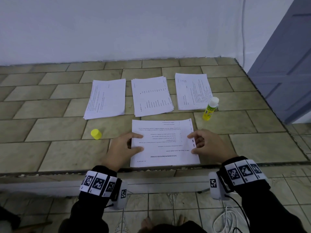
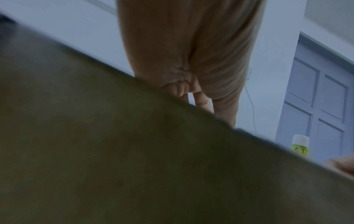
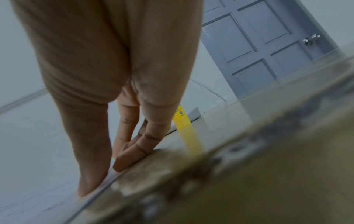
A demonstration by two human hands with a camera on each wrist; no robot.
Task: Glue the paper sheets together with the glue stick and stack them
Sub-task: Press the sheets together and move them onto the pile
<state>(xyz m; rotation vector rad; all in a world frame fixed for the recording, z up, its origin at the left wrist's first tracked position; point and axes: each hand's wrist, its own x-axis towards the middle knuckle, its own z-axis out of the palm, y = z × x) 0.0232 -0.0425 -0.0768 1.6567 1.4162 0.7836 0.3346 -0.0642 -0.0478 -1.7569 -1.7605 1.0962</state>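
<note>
White printed sheet (image 1: 164, 143), flat, text inverted

Right hand (image 3: 107, 75) fills the frame from 12 to 9 o'clock, seen from the wrist; fingers (image 3: 134, 151) extended downward, tips pressed flat at the edge of a white paper sheet (image 3: 28, 166) lying at 8 o'clock. Glue stick (image 3: 181, 119), yellow body, stands just past the fingers at about 3 o'clock from them, its top hidden behind the hand, with a paper stack (image 3: 194, 112) touching or just beside it. Blue-grey panelled door (image 3: 258, 45) with metal knob (image 3: 310, 39) at 1 o'clock; blurred tiled surface (image 3: 268, 174) at 4 to 5 o'clock.
</note>
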